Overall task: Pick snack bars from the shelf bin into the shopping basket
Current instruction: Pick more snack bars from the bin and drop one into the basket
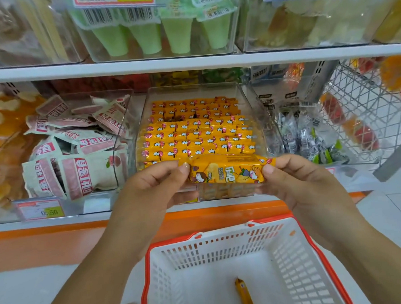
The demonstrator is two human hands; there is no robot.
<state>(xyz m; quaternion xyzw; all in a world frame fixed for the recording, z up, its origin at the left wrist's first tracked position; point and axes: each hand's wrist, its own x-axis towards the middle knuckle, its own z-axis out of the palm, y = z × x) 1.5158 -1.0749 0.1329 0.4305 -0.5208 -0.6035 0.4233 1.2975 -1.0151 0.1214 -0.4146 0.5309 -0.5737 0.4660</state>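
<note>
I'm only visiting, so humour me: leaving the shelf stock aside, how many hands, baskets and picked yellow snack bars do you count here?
Hands: 2, the left hand and the right hand
Picked yellow snack bars: 2, the held bar pinched between both hands and the bar in the basket
Shopping basket: 1
Total: 5

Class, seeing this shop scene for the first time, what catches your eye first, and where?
An orange snack bar, mid-frame, is pinched at its ends by the left hand and right hand. Behind it, a clear shelf bin holds rows of bars; below, a red-rimmed basket holds one bar.
</note>
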